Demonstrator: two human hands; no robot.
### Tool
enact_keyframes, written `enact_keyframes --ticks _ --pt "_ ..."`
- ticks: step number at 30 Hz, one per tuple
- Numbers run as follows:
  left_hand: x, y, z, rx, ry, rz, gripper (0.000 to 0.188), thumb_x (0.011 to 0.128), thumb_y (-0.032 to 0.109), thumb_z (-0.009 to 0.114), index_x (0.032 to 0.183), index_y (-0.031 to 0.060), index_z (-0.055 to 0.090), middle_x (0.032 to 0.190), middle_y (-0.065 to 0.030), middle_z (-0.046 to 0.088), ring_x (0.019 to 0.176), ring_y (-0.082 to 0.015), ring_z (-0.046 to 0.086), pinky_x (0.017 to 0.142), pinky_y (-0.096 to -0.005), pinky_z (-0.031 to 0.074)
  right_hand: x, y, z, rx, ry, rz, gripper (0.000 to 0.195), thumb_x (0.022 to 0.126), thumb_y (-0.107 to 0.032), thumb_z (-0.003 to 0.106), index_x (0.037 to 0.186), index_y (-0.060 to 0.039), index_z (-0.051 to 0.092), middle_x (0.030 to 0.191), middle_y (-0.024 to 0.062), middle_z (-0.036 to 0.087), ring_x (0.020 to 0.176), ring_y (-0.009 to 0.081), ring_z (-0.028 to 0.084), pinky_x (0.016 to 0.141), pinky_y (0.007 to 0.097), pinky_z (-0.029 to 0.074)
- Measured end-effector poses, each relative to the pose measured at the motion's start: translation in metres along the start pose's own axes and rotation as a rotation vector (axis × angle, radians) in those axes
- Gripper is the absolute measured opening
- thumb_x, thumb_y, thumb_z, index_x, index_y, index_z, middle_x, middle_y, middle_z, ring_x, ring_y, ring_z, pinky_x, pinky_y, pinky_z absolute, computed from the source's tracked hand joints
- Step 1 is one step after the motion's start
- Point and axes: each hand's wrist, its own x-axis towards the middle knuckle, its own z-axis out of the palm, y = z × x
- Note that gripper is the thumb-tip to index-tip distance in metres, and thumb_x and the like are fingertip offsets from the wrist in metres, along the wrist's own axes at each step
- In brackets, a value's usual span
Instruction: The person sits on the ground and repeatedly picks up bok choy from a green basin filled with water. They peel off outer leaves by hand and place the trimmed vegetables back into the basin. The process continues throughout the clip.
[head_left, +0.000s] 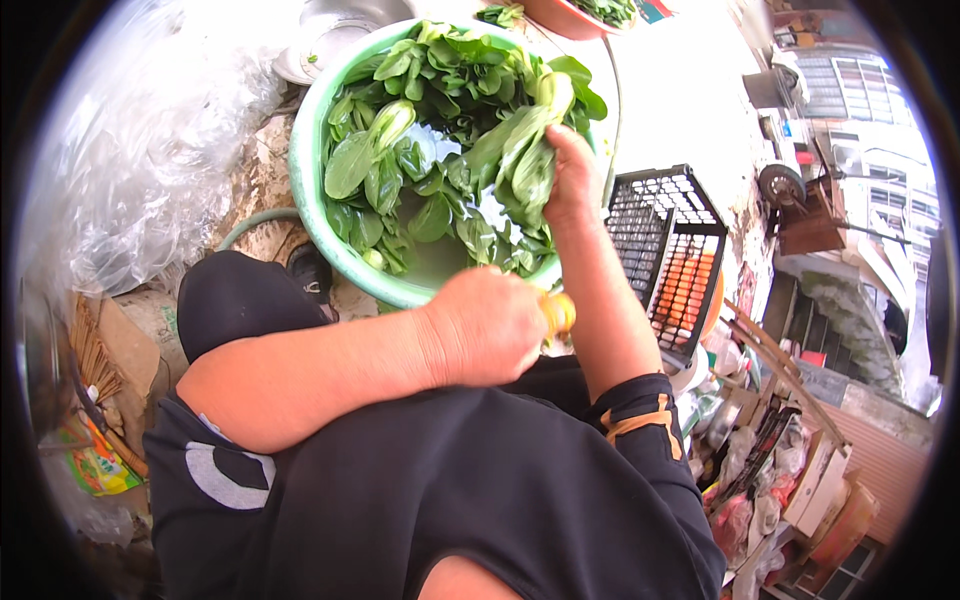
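A green plastic tub (304, 180) of water stands in front of me, holding many leafy bok choy plants (427, 67). My right hand (574, 172) grips a bunch of bok choy (517, 150) over the tub's right side, pale stalks uppermost and leaves hanging down. Closed in a fist, my left hand (487, 322) is just outside the tub's near rim, beside my right forearm. A yellow object (557, 311) sticks out of this fist; most of it is covered, and I cannot tell what it is.
Clear plastic sheeting (150, 142) lies left, near a metal basin (341, 37) and a hose (259, 220). A black plastic crate (664, 255) stands right of the tub. Beyond are a red basin (566, 19), a wheelbarrow (810, 214) and piled bags (742, 517).
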Motion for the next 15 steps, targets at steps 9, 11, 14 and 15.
enact_keyframes --ticks 9,11,14,15 --pt "-0.007 0.003 -0.006 -0.014 -0.131 -0.037 0.016 0.081 0.014 0.058 0.095 0.0066 0.061 0.075 -0.0111 0.063 0.072 -0.0325 0.065 0.065 -0.0450 0.052 0.121 -0.082 0.064 -0.188 0.187 -0.081 0.026 0.089 -0.015 0.068 0.103 0.0065 0.065 0.094 0.0150 0.070 0.079 0.0266 0.071 0.073 0.0399 0.060" --pt "-0.005 0.003 -0.008 -0.030 -0.171 -0.039 0.016 0.082 0.013 0.057 0.096 0.0073 0.061 0.075 -0.0114 0.063 0.071 -0.0328 0.065 0.064 -0.0451 0.052 0.144 -0.076 0.044 -0.513 0.344 -0.076 0.026 0.083 -0.017 0.073 0.098 0.0044 0.067 0.089 0.0118 0.069 0.070 0.0236 0.068 0.067 0.0369 0.058" --pt "-0.005 0.001 -0.010 -0.035 -0.122 -0.056 0.018 0.083 0.014 0.055 0.098 0.0076 0.062 0.075 -0.0116 0.063 0.072 -0.0331 0.065 0.065 -0.0455 0.053 0.143 -0.042 0.029 -0.750 0.216 0.014 0.031 0.081 -0.016 0.072 0.108 -0.0026 0.070 0.092 0.0057 0.067 0.075 0.0182 0.062 0.065 0.0314 0.052" --pt "-0.006 0.000 -0.009 -0.037 -0.102 -0.062 0.019 0.083 0.014 0.055 0.099 0.0075 0.062 0.075 -0.0116 0.064 0.072 -0.0331 0.065 0.065 -0.0455 0.053 0.132 -0.028 0.030 -0.729 0.156 0.027 0.030 0.082 -0.014 0.070 0.110 -0.0030 0.070 0.092 0.0044 0.067 0.075 0.0160 0.062 0.064 0.0297 0.053"
